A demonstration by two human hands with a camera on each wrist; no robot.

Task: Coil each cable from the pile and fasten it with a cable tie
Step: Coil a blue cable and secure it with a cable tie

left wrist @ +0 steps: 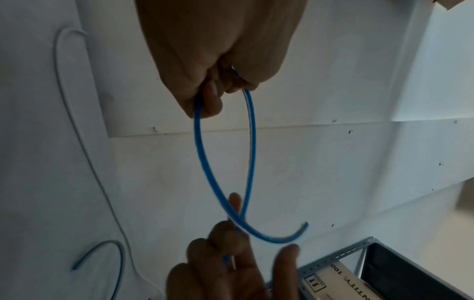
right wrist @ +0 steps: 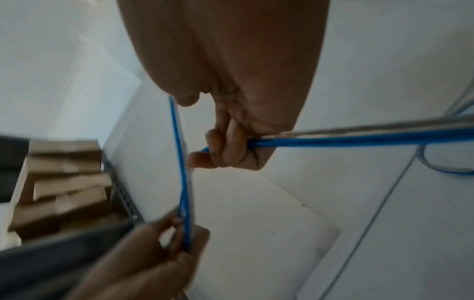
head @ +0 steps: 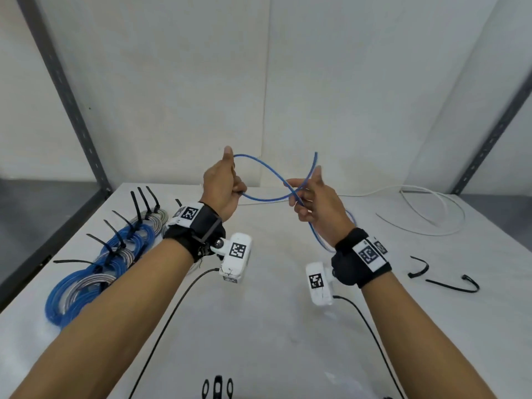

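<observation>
Hands were both up in the air above the white table (head: 259, 326), working one blue cable (head: 260, 165) into its first loop. Left hand (head: 221, 188) was curled around the cable at the loop's 9 o'clock end, fingers closed on it, thumb sticking up. Right hand (head: 316, 203) pinched the spot where the two strands crossed at the 3 o'clock end, with the free tip poking up past the thumb toward 12 and the rest of the cable dropping down behind the wrist toward the table. The left wrist view showed the same loop hanging between the two grips, short tail curling off at the crossing. Finished coils (head: 95, 269), blue and grey, each cinched with a black tie, sat in a row over at 9 o'clock on the table. A loose white cable (head: 431, 214) sprawled at about 2 o'clock, and two spare cable ties (head: 449, 283) lay at 3 o'clock, well apart from the hands. Right wrist view was pretty blurry, but the fingers were clearly wrapped on blue cable.
</observation>
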